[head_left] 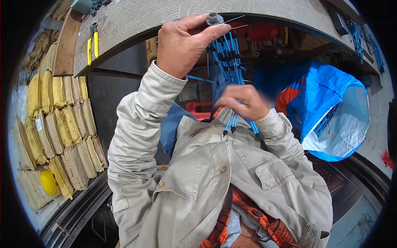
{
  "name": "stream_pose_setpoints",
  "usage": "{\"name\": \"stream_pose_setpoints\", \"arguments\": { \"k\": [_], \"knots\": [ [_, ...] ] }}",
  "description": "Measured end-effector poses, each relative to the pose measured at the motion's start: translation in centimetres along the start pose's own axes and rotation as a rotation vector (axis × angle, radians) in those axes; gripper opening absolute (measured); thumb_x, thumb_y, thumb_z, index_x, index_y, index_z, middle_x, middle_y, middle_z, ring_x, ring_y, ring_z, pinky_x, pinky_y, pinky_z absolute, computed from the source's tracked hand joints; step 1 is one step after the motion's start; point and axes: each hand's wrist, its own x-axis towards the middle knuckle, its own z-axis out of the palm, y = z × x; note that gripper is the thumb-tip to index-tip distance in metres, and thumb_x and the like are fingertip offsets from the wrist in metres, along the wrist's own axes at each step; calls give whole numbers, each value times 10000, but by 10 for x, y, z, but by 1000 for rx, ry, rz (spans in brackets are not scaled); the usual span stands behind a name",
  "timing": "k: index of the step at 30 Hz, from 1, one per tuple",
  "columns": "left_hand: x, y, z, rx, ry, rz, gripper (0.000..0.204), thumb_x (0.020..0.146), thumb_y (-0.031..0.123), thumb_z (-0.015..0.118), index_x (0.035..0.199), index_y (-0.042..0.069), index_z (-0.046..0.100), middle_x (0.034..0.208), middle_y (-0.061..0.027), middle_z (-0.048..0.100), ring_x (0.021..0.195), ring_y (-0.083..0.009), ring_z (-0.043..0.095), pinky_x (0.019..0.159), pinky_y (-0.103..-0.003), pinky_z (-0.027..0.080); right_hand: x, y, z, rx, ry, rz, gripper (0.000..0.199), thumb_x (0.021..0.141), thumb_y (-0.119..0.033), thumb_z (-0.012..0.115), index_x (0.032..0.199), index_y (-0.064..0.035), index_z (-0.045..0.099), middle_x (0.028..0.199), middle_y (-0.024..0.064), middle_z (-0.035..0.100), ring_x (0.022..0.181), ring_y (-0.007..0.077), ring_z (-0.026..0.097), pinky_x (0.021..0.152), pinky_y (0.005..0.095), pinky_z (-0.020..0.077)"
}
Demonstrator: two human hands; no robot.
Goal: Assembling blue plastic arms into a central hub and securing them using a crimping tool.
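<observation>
**Grey hub (213,18) at edge of table (136,20)**

Left hand (182,44) pinches it; blue rods (227,60) hang below the table, a gap separating the blue bag (323,84). Right hand (245,101) curls at them; whether closed, I cannot tell.

Beige buttoned jacket (215,169); orange-black plaid layer (276,228) beneath.

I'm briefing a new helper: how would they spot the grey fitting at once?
Start from the patterned tabletop curving across the top. Near the middle of its near edge, the left hand holds the grey fitting between thumb and fingers. It is the small round piece with a raised collar, grey where the slim rods just below it are blue.
</observation>
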Motion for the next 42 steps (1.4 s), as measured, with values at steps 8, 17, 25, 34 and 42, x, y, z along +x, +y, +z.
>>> {"name": "stream_pose_setpoints", "arguments": {
  "k": [8, 17, 25, 34, 42],
  "knots": [
    [-14, 0, -2, -31, 78, -61, 246, 700, 117, 737, 891, -22, 666, 680, 4, 609, 569, -58, 457, 744, -200, 398, 24, -9, -16, -373, 712, -249, 156, 771, -87, 630, 907, -13, 635, 852, 92, 578, 702, 177, 524, 620, 258, 428],
    [-18, 4, -4, -41, 149, -138, 223, 696, 71, 725, 885, -29, 660, 688, -4, 614, 593, -68, 468, 928, -245, 343, 28, 20, -24, -506, 587, -476, 206, 727, -48, 665, 923, -3, 622, 847, 102, 573, 700, 182, 536, 604, 264, 438],
    [-27, 1, -5, -19, 169, -159, 224, 704, 36, 707, 911, -30, 653, 749, -19, 624, 650, -79, 496, 947, -249, 343, 54, 5, -26, -502, 632, -466, 185, 698, 1, 651, 874, -18, 600, 810, 94, 565, 590, 184, 499, 503, 257, 415],
    [-32, 9, -1, 28, 216, -144, 260, 705, 25, 696, 955, -20, 636, 878, -64, 645, 734, -114, 551, 1020, -309, 284, 73, 12, -9, -313, 910, -457, 172, 711, 7, 626, 861, -43, 560, 751, 76, 530, 494, 160, 456, 417, 248, 380],
    [-30, 12, 3, 22, 217, -101, 275, 697, 36, 701, 959, -12, 634, 890, -72, 649, 762, -126, 567, 1040, -347, 257, 74, 6, -8, -249, 923, -365, 227, 741, 33, 587, 965, -4, 566, 815, 102, 537, 565, 141, 461, 486, 225, 391]
  ]
}}
